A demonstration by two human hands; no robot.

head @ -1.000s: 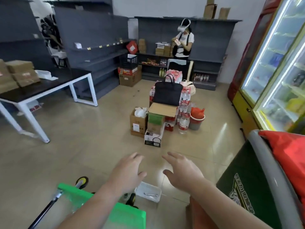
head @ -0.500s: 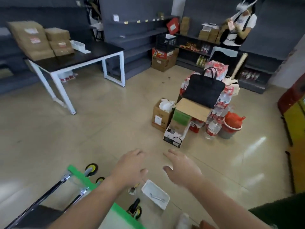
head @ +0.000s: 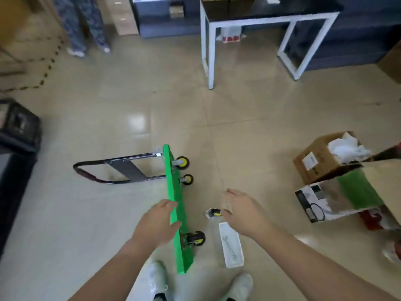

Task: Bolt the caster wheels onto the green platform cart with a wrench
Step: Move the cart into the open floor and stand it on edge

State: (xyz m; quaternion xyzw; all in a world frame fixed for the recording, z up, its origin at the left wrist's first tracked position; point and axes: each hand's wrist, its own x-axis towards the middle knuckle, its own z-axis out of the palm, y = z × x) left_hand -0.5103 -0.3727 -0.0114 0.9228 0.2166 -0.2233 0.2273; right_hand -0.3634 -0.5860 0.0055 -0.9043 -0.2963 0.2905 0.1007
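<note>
On floor, cart stood on edge, underside exposed for bolting. My left hand open at its rim, likely steadying; right hand open, empty, over loose caster. Wrench in tray.

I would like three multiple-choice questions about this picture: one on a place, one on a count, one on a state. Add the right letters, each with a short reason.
1. Where does the wrench lie?
A) in the white tray on the floor
B) on the black table
C) on a cardboard box

2. How many caster wheels are mounted on the green platform cart?
A) one
B) three
C) four

3. In what state is the right hand?
A) open, holding nothing
B) gripping the wrench
C) closed in a fist

Key: 1 A, the wrench shows inside the tray; 2 B, two wheels at the far end and one near, while a loose caster lies on the floor; 3 A, its fingers are spread and empty.
</note>
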